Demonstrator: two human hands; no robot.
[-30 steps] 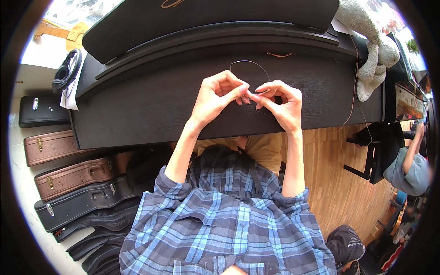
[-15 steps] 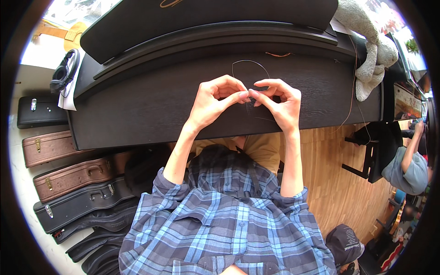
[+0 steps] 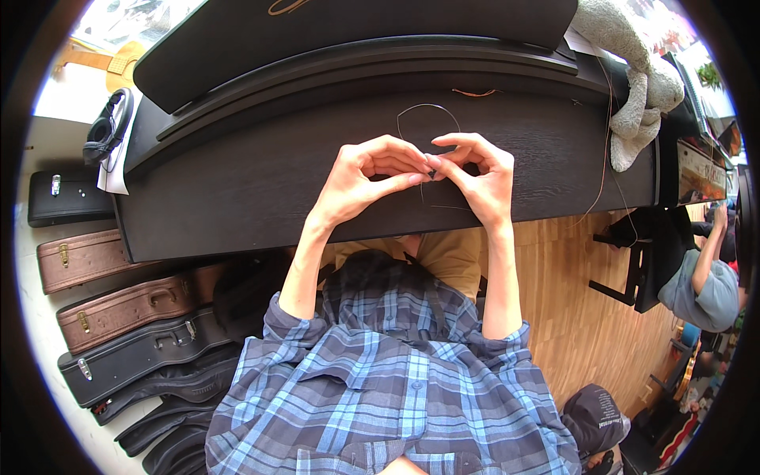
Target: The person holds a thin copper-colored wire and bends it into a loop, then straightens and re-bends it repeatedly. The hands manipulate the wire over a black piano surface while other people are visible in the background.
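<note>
Black and brown cases are lining the left side: a black case [image 3: 70, 198] is lying farthest, two brown cases [image 3: 119, 313] are sitting nearer, and another black case [image 3: 142, 355] and some soft black bags [image 3: 178, 400] are filling the near left. At the far left a pale wooden guitar [image 3: 123, 65] is showing, and black headphones [image 3: 108, 131] are resting on white paper [image 3: 119, 170] at the left end of a long black wooden top [image 3: 214, 190].

Toward the middle, the left hand [image 3: 359, 180] and the right hand [image 3: 484, 178] are meeting at the fingertips above the near part of this top. A thin string [image 3: 427, 104] is arching in a loop just beyond them and running in to where they are touching — which fingers are pinching it, I cannot tell. The right index finger is lifting clear of the thumb. Below, a blue plaid shirt [image 3: 380, 396] is filling the near middle.

Beyond the loop, slightly right, a short coppery strand [image 3: 475, 94] is lying. A grey plush toy [image 3: 633, 119] is drooping over the far right end — near two hanging strands [image 3: 609, 162]. Farther right, a person [image 3: 704, 289] in a blue-grey top is showing beyond a wooden floor [image 3: 554, 317].
</note>
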